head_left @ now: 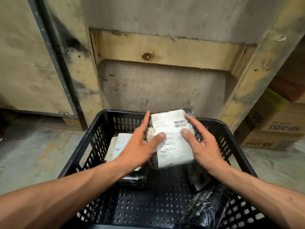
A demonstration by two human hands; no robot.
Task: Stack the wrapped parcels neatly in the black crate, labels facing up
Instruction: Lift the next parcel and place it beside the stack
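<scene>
A black crate (105,124) with slotted walls and a perforated floor sits on a concrete floor in front of a wooden frame (165,50). Above the crate's far half, both hands hold a parcel (171,139) wrapped in black plastic, its large white label with barcodes facing up. The left hand (140,146) rests on the parcel's left edge with fingers spread, the thumb lying across the label; the right hand (201,142) grips the right edge, thumb on the label and fingers curled around the side. The parcel is tilted slightly, its far end above the crate's far rim. Inside the crate, toward its left wall and partly under the left hand, lies a second parcel (118,146) with a pale label facing up. In the crate's near right corner lies a crumpled black-wrapped parcel (204,207) showing no label. Outside the crate, beyond its right wall, stand stacked cardboard boxes (277,131) printed with codes.
</scene>
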